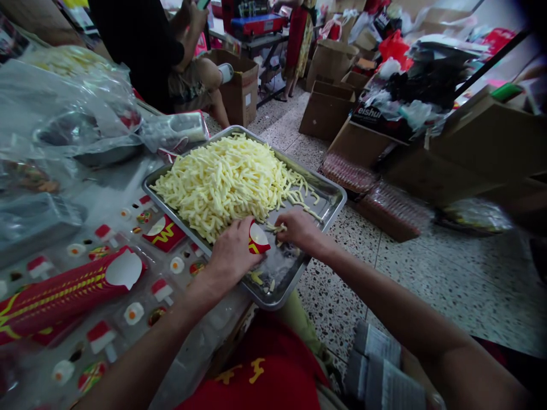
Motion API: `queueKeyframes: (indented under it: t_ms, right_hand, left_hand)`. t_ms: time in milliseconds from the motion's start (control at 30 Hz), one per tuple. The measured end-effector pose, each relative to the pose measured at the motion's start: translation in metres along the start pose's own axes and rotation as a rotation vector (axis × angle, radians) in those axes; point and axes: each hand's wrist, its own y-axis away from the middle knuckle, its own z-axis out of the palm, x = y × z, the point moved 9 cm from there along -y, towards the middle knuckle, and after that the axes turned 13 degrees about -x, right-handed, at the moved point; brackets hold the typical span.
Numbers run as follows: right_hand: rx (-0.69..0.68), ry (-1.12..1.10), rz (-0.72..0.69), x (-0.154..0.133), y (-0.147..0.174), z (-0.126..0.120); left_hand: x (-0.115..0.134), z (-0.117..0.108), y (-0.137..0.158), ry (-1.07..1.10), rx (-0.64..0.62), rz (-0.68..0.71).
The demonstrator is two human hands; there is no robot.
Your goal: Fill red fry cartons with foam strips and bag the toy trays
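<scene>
Clock read about the tray, 12 o'clock pointing away from the wearer.

Edges: shallow rectangular silver metal tray (327, 205), raised rim. Its 9 o'clock part lies on a table covered with clear film and printed food motifs (155, 266); its 3-to-6 o'clock part juts past the table edge, above the speckled terrazzo floor (384, 273) (support there not visible). Heap of pale yellow stick-shaped pieces (226, 182) fills the 9-to-1 o'clock side. Working room: metal showing from 2 to 6 o'clock, stray pieces on it. Just outside the rim at 9, single red carton with yellow mark (168, 234); farther out at 8, long nested stack of red and yellow cartons (81, 293), on its side.

Pose: left hand (233, 250) crosses the rim at 7, back upward, thumb and fingers clasping a small red paper carton with white interior (258, 236), tilted. Right hand (297, 230) enters from 4, fingers curled down, pinching a few pieces just beside that carton.
</scene>
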Motion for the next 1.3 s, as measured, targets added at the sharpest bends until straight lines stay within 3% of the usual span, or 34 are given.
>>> queueKeyframes:
  t_ms: [200, 367, 433, 600, 733, 867, 933, 1000, 1133, 1200, 1300]
  right_hand:
    - [0.046, -0.201, 0.017, -0.006, 0.006, 0.0]
    - [0.036, -0.563, -0.068, -0.015, 0.011, 0.009]
    - [0.038, -0.531, -0.072, -0.016, 0.014, 0.012]
    - [0.063, -0.379, -0.256, -0.031, 0.029, 0.001]
    - [0.176, -0.319, -0.168, -0.031, 0.032, -0.01]
    - [0.127, -0.217, -0.224, -0.051, 0.025, -0.004]
    - [0.086, -0.348, -0.31, -0.058, 0.022, 0.0]
    - [0.039, -0.625, -0.401, -0.059, 0.02, 0.001]
    - [-0.023, -1.06, -0.548, -0.055, 0.019, -0.006]
    - [-0.018, -1.098, -0.567, -0.049, 0.023, -0.013]
    - [0.16, -1.013, -0.457, -0.022, 0.03, -0.03]
  left_hand:
    - [0.0, 0.018, -0.005, -0.142, -0.135, -0.025]
    - [0.005, 0.034, -0.019, -0.008, -0.201, -0.02]
    - [0.005, 0.037, -0.023, 0.074, -0.17, -0.038]
    - [0.006, 0.031, -0.024, 0.203, -0.016, -0.035]
    - [0.023, 0.025, -0.02, 0.108, 0.107, 0.056]
    - [0.022, 0.03, -0.021, 0.108, 0.07, 0.064]
    - [0.015, 0.028, -0.021, 0.116, 0.06, 0.052]
    - [0.009, 0.027, -0.022, 0.136, 0.047, 0.055]
    - [0.0, 0.034, -0.026, 0.344, -0.025, 0.038]
    - [-0.002, 0.035, -0.027, 0.397, -0.008, 0.015]
    - [-0.001, 0.033, -0.027, 0.396, 0.027, -0.001]
